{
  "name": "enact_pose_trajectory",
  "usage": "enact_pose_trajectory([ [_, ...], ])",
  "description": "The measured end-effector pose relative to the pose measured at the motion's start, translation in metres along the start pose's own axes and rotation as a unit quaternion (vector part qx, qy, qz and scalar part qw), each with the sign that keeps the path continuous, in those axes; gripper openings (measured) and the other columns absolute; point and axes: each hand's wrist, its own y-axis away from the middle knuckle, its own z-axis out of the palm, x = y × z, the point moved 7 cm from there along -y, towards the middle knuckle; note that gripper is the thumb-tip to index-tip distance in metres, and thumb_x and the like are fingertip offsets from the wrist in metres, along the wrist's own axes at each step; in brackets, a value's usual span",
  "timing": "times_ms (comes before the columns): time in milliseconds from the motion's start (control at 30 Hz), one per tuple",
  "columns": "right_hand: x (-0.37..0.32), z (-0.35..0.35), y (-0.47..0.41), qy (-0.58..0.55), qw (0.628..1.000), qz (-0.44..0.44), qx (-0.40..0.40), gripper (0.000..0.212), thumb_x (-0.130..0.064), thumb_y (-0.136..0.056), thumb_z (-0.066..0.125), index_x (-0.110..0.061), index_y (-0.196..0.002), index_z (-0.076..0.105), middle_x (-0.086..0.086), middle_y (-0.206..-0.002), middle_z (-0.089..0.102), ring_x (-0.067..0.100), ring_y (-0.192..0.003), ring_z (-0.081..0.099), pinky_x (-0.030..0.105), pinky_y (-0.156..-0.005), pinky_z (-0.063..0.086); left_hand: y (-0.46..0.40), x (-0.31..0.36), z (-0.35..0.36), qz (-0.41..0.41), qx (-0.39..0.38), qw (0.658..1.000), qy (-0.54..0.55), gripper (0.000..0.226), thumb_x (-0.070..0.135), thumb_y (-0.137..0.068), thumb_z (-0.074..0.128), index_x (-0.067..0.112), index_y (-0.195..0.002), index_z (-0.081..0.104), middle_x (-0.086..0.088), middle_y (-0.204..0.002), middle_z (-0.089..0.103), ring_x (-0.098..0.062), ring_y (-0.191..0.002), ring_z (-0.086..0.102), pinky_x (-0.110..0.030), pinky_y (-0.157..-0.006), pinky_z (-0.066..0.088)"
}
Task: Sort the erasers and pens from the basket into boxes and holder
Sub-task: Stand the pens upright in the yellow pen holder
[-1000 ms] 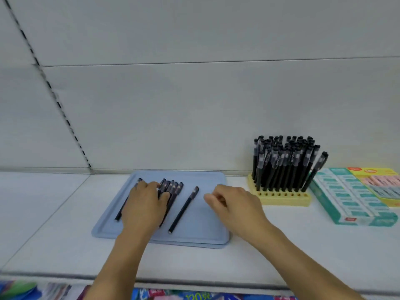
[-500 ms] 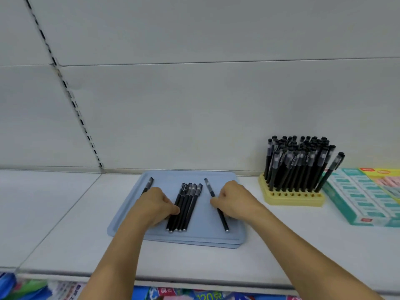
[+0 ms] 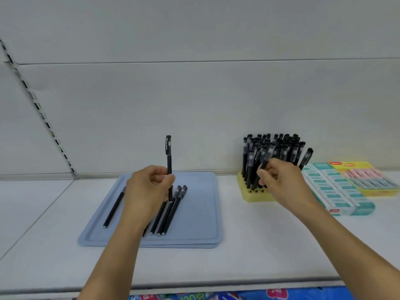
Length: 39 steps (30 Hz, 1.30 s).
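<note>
Pens [image 3: 166,211] lie on the blue tray [image 3: 201,213] on the white shelf [image 3: 249,256]; the left forearm hides their lower ends. One more pen [image 3: 113,207] lies apart at the tray's left. Eraser boxes [image 3: 337,187] at right are cut by the right arm. The yellow holder [image 3: 249,194] is packed with pens. The left hand [image 3: 149,187] pinches an upright pen [image 3: 168,156]. The right hand [image 3: 279,178] grasps a tilted pen [image 3: 263,167] at the holder; its tip is hidden.

A shop, likely a stationery aisle: a white shelf [image 3: 249,252] with a plain back panel [image 3: 194,94] and a slotted upright [image 3: 41,111], a yellow holder [image 3: 253,194] packed with identical pens [image 3: 275,154], retail eraser boxes [image 3: 337,187], and colourful packaged goods [image 3: 216,295] on the level below.
</note>
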Motion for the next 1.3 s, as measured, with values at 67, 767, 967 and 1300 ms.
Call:
enact_pose_trajectory([
  [67, 0.001, 0.007, -0.001, 0.013, 1.0, -0.008, -0.006, 0.018, -0.027, -0.094, 0.059, -0.016, -0.08, 0.058, -0.005, -0.076, 0.069, 0.011, -0.07, 0.064, 0.036, -0.064, 0.055, 0.007, 0.009, 0.009, 0.014, -0.008, 0.999, 0.043, 0.008, 0.018, -0.085, 0.071, 0.022, -0.093, 0.069, 0.004, -0.073, 0.071, -0.01, -0.062, 0.067, -0.028, -0.064, 0.058],
  [767, 0.004, 0.008, 0.012, 0.101, 0.994, 0.027, -0.026, 0.032, -0.056, -0.082, 0.066, -0.025, -0.075, 0.058, -0.01, -0.071, 0.062, 0.011, -0.07, 0.059, 0.028, -0.055, 0.041, 0.04, 0.036, 0.091, 0.028, -0.121, 0.982, 0.145, 0.012, 0.016, -0.086, 0.072, 0.02, -0.096, 0.07, 0.0, -0.08, 0.071, -0.017, -0.077, 0.067, -0.027, -0.062, 0.058],
  [967, -0.054, -0.025, 0.024, -0.223, 0.971, -0.082, -0.01, 0.016, -0.03, -0.09, 0.063, -0.018, -0.081, 0.06, 0.0, -0.066, 0.063, 0.013, -0.058, 0.054, 0.026, -0.054, 0.043, 0.047, 0.072, 0.126, 0.151, -0.181, 0.97, 0.055, 0.012, 0.02, -0.085, 0.07, 0.026, -0.096, 0.072, 0.012, -0.083, 0.071, -0.003, -0.076, 0.063, -0.025, -0.069, 0.054],
  [1300, -0.004, -0.036, 0.001, -0.04, 0.994, -0.075, 0.063, 0.02, -0.029, -0.096, 0.054, -0.02, -0.078, 0.053, -0.006, -0.067, 0.064, 0.013, -0.063, 0.06, 0.041, -0.063, 0.051, 0.04, 0.104, 0.155, 0.385, -0.157, 0.879, -0.233, 0.057, 0.013, -0.099, 0.046, 0.024, -0.152, 0.025, 0.011, -0.159, 0.022, -0.009, -0.148, 0.013, -0.027, -0.116, 0.015],
])
